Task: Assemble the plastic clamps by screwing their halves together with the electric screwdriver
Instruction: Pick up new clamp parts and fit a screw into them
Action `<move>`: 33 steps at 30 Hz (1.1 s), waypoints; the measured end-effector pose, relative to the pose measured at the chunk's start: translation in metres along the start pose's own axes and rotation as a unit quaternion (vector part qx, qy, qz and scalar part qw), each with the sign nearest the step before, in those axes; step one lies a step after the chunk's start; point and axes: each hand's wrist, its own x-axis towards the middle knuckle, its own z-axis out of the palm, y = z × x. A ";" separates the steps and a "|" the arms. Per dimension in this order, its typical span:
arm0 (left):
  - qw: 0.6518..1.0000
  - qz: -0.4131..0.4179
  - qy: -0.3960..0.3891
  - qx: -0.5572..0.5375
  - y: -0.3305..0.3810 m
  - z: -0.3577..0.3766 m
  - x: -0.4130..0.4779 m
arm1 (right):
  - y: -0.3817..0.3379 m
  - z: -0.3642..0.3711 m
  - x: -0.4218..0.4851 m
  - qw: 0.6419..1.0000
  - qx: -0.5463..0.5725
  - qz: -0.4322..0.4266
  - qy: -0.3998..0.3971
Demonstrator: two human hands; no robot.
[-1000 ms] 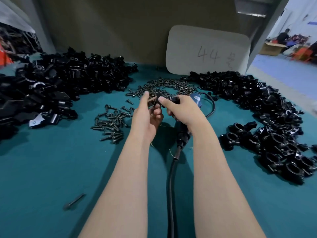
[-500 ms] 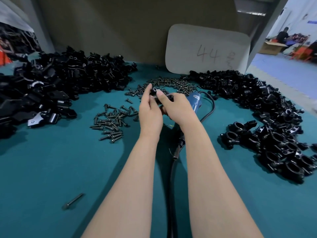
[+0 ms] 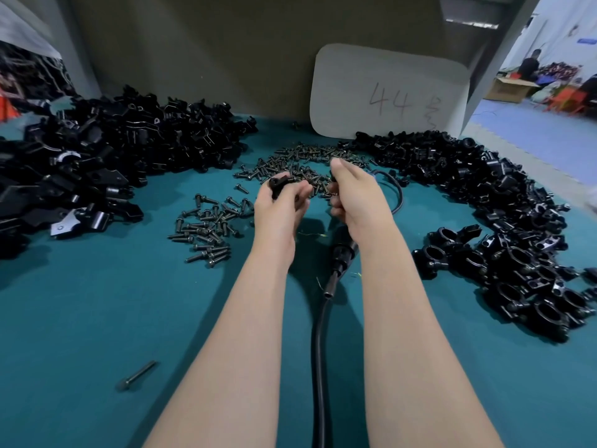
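Observation:
My left hand (image 3: 279, 210) grips a small black clamp piece (image 3: 277, 185) just in front of the screw pile (image 3: 303, 156). My right hand (image 3: 355, 195) is apart from it, to the right, with curled fingers. It lies over the electric screwdriver, whose black rear end (image 3: 344, 250) sticks out below the wrist. The front of the tool is hidden under that hand. Its black cable (image 3: 318, 350) runs toward me between my forearms.
A big heap of loose black clamp halves (image 3: 129, 156) fills the left side. Assembled clamps (image 3: 517, 253) pile up on the right. More screws (image 3: 210, 227) lie left of my left hand, and one long bolt (image 3: 137, 375) lies near the front. A white board (image 3: 387, 92) leans at the back.
The hands were together on the clamp; now they have parted. The left hand carried the clamp piece to the left, and the right hand stayed over the screwdriver.

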 end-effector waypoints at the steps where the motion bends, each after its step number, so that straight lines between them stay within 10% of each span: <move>1: 0.999 0.011 -0.001 0.048 -0.002 0.000 0.001 | -0.001 0.000 0.000 1.000 0.026 0.007 -0.014; 18: 0.907 0.187 -0.044 0.374 -0.015 -0.002 -0.004 | -0.008 0.008 -0.010 0.944 -0.291 -0.135 -0.071; 33: 0.935 0.150 -0.022 0.321 -0.018 -0.004 0.003 | -0.016 0.005 -0.016 0.951 -0.262 -0.125 -0.102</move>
